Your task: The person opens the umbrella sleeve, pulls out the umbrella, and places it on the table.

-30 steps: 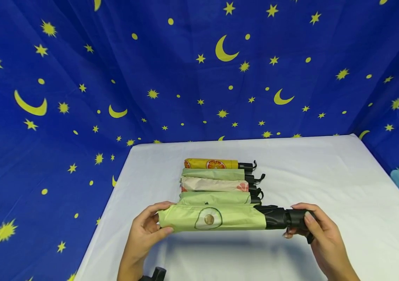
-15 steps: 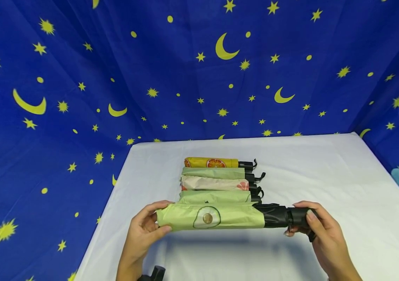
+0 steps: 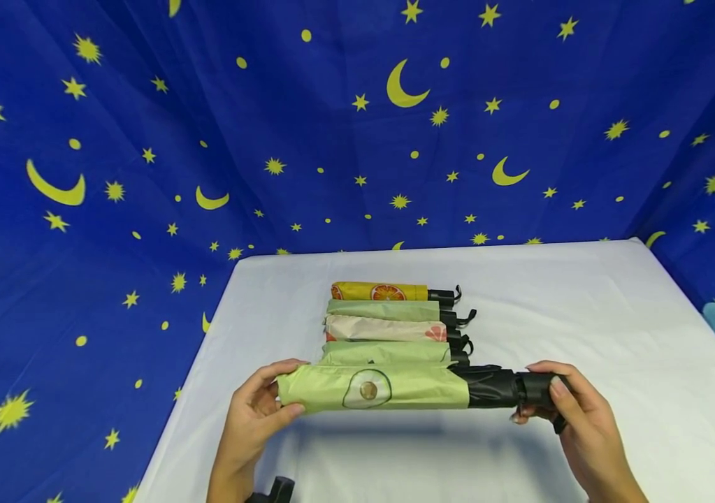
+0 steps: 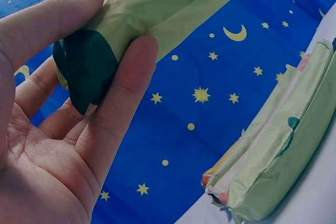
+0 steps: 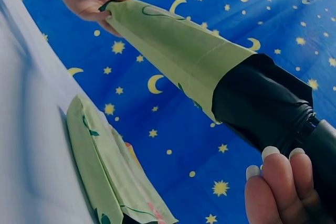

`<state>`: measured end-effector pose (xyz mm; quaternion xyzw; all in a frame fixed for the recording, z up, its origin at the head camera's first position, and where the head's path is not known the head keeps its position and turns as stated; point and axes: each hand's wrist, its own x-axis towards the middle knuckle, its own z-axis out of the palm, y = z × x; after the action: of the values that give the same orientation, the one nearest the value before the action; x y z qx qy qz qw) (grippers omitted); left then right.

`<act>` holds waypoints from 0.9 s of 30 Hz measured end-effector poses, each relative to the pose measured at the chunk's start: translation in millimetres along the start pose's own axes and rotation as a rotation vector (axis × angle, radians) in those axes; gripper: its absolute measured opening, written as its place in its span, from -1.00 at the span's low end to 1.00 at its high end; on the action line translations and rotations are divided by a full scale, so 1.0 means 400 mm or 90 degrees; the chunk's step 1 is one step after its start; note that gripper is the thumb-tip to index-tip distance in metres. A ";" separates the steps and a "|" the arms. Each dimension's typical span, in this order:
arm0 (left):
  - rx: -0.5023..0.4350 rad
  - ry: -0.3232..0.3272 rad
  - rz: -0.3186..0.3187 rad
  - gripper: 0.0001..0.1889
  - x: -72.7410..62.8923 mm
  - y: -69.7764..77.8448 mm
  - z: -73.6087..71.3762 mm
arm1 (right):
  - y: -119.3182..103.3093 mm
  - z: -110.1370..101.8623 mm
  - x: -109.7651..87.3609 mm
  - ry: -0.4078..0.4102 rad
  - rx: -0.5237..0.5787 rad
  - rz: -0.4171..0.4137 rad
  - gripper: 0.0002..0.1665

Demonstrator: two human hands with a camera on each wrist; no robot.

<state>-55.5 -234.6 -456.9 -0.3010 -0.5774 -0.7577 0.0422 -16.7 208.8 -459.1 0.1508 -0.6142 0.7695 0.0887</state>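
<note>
A folded umbrella with a black canopy [image 3: 490, 386] is held level above the table, partly inside a light green sleeve [image 3: 423, 388] printed with an avocado. My left hand [image 3: 256, 409] pinches the sleeve's far left end between thumb and fingers; the left wrist view shows a dark green patch [image 4: 92, 66] there. At the other end, my right hand [image 3: 590, 416] grips the black handle [image 3: 535, 389]. A band of bunched black fabric shows between the sleeve's mouth and the handle. In the right wrist view, the fingertips [image 5: 281, 177] curl beside the handle.
Several sleeved umbrellas lie in a row behind: a yellow one with orange slices [image 3: 357, 290], a plain green one [image 3: 382, 309], a cream one [image 3: 385, 329] and a light green one [image 3: 388, 352]. The white-covered table [image 3: 583, 314] is backed by a blue star-patterned cloth [image 3: 332, 105].
The sleeve has slid slightly left with my left hand, so a little more black canopy shows. My right hand has shifted slightly right with the handle. The row of umbrellas stays put.
</note>
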 end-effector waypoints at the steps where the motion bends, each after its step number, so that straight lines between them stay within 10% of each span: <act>1: 0.000 0.001 0.001 -0.38 0.000 0.000 0.000 | -0.001 0.000 0.000 0.001 -0.002 0.002 -0.62; 27: -0.001 0.001 0.006 -0.39 -0.007 0.003 -0.004 | 0.005 -0.024 -0.009 -0.012 0.048 -0.031 -0.58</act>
<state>-53.3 -237.4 -457.6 -0.3032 -0.5756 -0.7580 0.0462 -15.2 217.8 -464.2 0.1762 -0.5815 0.7884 0.0962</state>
